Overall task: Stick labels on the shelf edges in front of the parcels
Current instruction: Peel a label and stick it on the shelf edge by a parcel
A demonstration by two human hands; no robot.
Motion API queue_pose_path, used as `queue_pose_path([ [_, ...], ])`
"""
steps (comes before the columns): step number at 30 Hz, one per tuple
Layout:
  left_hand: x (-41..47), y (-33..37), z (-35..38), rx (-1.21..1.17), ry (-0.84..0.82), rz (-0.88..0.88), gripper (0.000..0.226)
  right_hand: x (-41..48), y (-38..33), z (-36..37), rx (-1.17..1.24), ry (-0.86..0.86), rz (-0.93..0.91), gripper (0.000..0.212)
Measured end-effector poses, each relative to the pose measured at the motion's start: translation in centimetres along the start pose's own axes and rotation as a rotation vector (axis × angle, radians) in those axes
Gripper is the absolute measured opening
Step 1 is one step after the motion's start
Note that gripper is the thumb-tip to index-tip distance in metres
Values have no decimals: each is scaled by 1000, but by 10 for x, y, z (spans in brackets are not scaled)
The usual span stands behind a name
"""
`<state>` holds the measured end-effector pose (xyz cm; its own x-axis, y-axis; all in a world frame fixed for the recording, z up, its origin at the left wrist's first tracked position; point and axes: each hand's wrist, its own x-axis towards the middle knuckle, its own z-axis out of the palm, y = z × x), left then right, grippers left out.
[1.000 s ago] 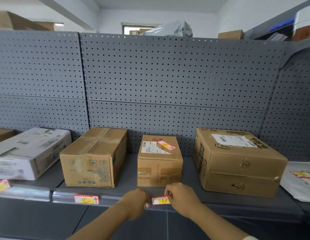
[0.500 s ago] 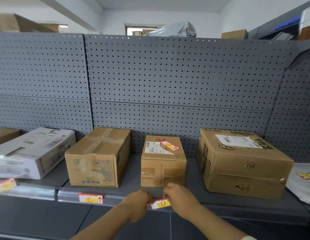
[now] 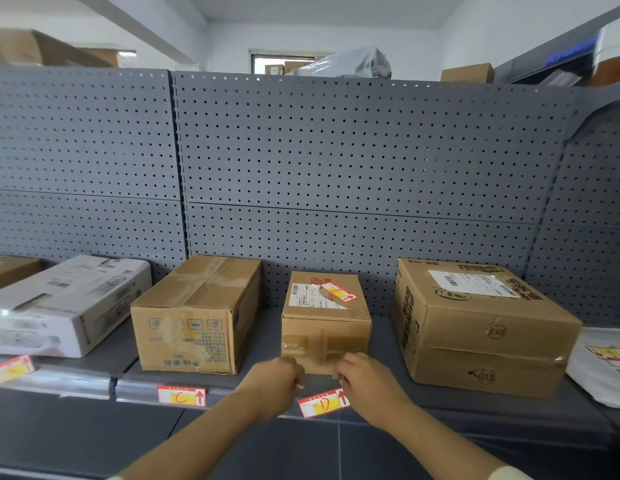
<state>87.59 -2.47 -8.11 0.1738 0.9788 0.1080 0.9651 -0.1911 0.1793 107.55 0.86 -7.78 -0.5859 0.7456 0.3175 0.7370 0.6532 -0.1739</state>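
A red and yellow label marked D (image 3: 321, 404) sits tilted at the grey shelf edge (image 3: 440, 408), its left end lower, in front of the small cardboard parcel (image 3: 324, 322). My right hand (image 3: 369, 384) pinches the label's right end. My left hand (image 3: 277, 384) has its fingers curled at the label's upper left corner. Another label, marked C (image 3: 181, 395), is stuck flat on the edge in front of the taped brown parcel (image 3: 194, 317). A loose label (image 3: 338, 292) lies on top of the small parcel.
A large brown parcel (image 3: 475, 323) stands to the right, and a white bag (image 3: 599, 365) carrying a label lies beyond it. At the left lies a white box (image 3: 59, 303) with a label (image 3: 10, 368) on the edge below it. A grey pegboard (image 3: 336, 168) backs the shelf.
The D label has gone from level on the shelf edge to tilted, with its left end dropped. Both hands have risen closer to the small parcel's front, and the view has shifted slightly.
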Motion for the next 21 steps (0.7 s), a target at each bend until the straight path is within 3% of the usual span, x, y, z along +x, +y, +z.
queue_pose_path([
  [7,21,10,-60,-62,109,30,28,29,10,-46,-114,112,-114,21],
  [11,45,8,-97,-50,186,-1,33,62,20,-66,-36,224,71,18],
  [17,73,12,-101,31,155,-25,35,98,33,-60,57,114,364,26],
  [21,85,8,-102,77,154,-12,36,106,40,-59,67,93,400,29],
])
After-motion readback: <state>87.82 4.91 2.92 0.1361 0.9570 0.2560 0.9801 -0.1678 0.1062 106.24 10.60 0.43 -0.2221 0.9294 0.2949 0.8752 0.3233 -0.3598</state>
